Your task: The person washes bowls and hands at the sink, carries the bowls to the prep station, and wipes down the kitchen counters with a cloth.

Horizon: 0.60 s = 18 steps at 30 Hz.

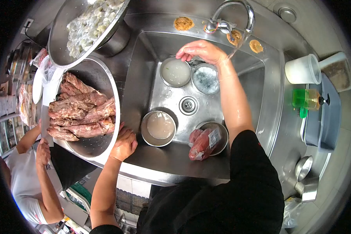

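My left hand (123,144) grips the lower right rim of a large metal bowl (118,99), its fingers wrapped round the edge. In that bowl lie several long pieces of browned meat (82,109). Over the sink (187,150), my right hand (201,51) is held out with its fingers apart and nothing in it. Water from the faucet (250,23) runs onto my right wrist. Beneath the hand stand a metal container of cloudy liquid (176,72) and another of bubbly water (206,79).
A container of pinkish liquid (158,128) and a bowl with wrapped red meat (204,144) stand in the sink. Shrimp (91,27) fill a tilted bowl at upper left. A co-worker (31,175) stands at left. A green soap bottle (306,99) is at right.
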Available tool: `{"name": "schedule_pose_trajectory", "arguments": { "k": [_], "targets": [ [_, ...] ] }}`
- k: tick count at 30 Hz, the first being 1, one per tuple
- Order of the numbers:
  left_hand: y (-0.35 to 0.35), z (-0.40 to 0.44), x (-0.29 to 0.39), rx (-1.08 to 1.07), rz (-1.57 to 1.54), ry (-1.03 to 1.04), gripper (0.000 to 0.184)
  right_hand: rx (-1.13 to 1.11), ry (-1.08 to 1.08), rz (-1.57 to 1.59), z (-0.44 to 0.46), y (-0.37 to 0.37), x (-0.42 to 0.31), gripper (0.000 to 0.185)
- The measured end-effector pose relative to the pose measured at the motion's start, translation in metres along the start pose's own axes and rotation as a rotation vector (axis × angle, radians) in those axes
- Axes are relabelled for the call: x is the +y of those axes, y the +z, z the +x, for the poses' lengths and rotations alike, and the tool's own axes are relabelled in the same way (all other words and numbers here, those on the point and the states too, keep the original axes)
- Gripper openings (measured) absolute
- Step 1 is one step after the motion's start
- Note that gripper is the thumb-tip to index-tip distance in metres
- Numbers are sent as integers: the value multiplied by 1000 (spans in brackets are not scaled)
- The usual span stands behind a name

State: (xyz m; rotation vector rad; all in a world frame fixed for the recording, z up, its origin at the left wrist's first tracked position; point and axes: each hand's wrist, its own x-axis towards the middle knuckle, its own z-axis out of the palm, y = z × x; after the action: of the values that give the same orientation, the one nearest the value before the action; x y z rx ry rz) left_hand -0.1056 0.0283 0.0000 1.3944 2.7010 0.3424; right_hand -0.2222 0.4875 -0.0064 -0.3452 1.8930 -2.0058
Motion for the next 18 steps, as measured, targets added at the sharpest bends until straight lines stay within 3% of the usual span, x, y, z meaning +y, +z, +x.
{"name": "schedule_pose_trajectory", "arguments": {
  "k": [3,10,15,18],
  "targets": [
    [0,0,-1,13,31,-8,11,-230,-28,-53,32,-12,-33,36],
    [6,-2,-5,-11,20,-18,11,-359,-23,-236,89,-18,-94,38],
    [4,-1,-4,1,18,-12,9,-292,-26,-195,89,-15,-83,48],
    [4,-1,-4,-12,-3,-20,8,-25,-19,-97,70,-9,-31,55]
  ]
}}
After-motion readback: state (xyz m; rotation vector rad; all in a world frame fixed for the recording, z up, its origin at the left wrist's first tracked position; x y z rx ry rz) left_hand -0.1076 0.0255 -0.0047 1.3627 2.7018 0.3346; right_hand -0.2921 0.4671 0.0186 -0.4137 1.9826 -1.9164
